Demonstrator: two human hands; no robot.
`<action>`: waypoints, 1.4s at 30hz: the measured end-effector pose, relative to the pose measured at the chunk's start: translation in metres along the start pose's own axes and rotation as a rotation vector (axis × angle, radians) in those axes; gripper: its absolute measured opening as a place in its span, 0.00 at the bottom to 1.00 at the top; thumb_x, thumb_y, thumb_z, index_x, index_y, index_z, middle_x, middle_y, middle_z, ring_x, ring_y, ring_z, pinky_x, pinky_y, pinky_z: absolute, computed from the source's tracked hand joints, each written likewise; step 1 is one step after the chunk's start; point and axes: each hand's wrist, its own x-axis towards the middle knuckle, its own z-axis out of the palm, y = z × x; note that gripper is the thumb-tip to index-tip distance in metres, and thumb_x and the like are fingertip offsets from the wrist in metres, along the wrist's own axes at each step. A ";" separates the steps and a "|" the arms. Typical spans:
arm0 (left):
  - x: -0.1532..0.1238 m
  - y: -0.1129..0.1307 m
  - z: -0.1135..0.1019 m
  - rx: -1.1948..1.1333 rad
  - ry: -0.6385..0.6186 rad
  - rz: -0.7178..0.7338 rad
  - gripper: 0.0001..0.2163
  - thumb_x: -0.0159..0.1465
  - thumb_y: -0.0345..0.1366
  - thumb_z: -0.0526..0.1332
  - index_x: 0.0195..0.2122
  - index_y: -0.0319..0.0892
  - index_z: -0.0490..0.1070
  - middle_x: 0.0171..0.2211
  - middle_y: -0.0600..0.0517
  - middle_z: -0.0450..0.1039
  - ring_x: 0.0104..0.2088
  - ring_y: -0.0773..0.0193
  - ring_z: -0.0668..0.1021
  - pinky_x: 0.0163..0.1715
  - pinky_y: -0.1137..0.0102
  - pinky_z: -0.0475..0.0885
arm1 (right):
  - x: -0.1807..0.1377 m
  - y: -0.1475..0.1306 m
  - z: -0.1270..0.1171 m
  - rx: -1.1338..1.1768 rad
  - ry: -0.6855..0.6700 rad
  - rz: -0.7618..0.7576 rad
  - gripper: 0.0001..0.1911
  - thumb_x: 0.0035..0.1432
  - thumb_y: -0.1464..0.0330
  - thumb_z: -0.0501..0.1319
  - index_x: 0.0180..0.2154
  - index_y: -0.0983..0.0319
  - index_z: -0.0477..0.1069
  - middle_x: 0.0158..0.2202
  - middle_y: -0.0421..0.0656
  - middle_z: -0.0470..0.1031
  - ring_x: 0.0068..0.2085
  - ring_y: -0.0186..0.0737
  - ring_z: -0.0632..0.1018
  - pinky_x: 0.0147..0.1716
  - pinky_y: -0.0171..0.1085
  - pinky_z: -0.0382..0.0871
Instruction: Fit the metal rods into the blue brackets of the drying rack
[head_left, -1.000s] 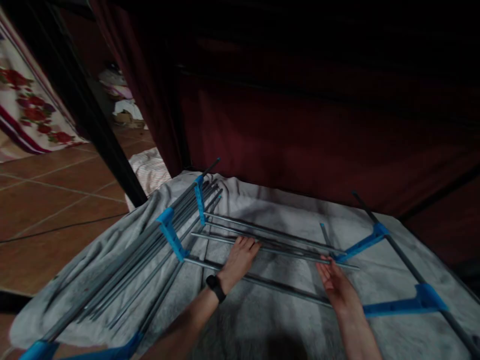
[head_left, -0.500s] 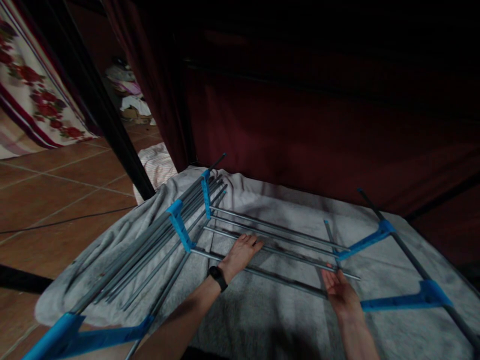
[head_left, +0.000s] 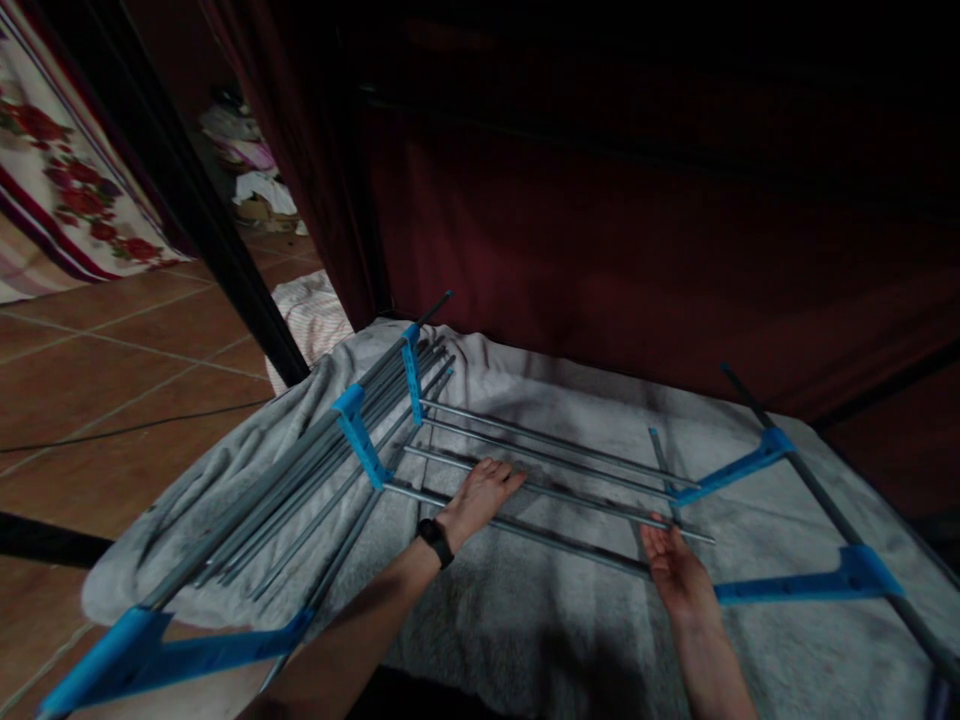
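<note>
My left hand [head_left: 484, 495] reaches over a loose grey metal rod [head_left: 577, 499], its fingers curled down around the rod's middle. Near that rod's right end, my right hand [head_left: 675, 570] is turned palm up, with the rod between its thumb and fingers. Both rod ends are free of the blue plastic brackets. A front crossbar [head_left: 570, 544] runs below the loose rod, and two more rods [head_left: 551, 448] lie behind it. At the left stands a blue bracket [head_left: 362, 440]; at the right are a front blue bracket [head_left: 806, 587] and a rear blue bracket [head_left: 739, 470].
Several grey rods [head_left: 300, 487] lie bundled along the left side. A large blue bracket [head_left: 180, 650] sits at the lower left. Everything rests on a grey blanket [head_left: 570, 630]. A dark red curtain [head_left: 600, 260] hangs behind, and a black post [head_left: 217, 240] rises at the left.
The loose rod has shifted slightly left relative to the brackets, with both hands still on it. The whole view has tilted a little.
</note>
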 end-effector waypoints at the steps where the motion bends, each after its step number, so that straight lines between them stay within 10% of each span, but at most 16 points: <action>1: 0.000 0.000 0.000 0.003 0.003 -0.002 0.26 0.68 0.18 0.54 0.62 0.49 0.75 0.50 0.49 0.80 0.53 0.58 0.79 0.63 0.61 0.67 | 0.001 0.001 -0.001 0.002 0.002 0.000 0.05 0.59 0.69 0.68 0.36 0.51 0.78 0.35 0.35 0.85 0.39 0.36 0.86 0.47 0.34 0.84; 9: 0.000 -0.011 0.017 -0.027 0.166 -0.033 0.11 0.76 0.35 0.59 0.53 0.46 0.80 0.46 0.47 0.84 0.47 0.54 0.83 0.56 0.58 0.74 | 0.007 0.014 -0.001 0.021 -0.043 -0.038 0.12 0.51 0.62 0.77 0.37 0.54 0.80 0.39 0.37 0.87 0.47 0.40 0.86 0.60 0.41 0.80; 20: 0.004 -0.045 0.014 0.053 0.602 0.221 0.15 0.79 0.41 0.54 0.47 0.45 0.81 0.37 0.49 0.85 0.35 0.56 0.85 0.41 0.62 0.75 | -0.017 -0.012 0.055 0.154 -0.156 -0.184 0.16 0.48 0.59 0.82 0.35 0.55 0.81 0.40 0.41 0.88 0.42 0.43 0.88 0.46 0.41 0.86; 42: 0.025 -0.047 -0.003 0.154 0.618 0.224 0.18 0.79 0.40 0.50 0.47 0.48 0.82 0.42 0.49 0.86 0.41 0.53 0.85 0.45 0.59 0.74 | 0.003 -0.053 0.095 0.204 -0.186 -0.189 0.10 0.50 0.67 0.78 0.32 0.58 0.79 0.37 0.45 0.87 0.37 0.39 0.86 0.40 0.37 0.85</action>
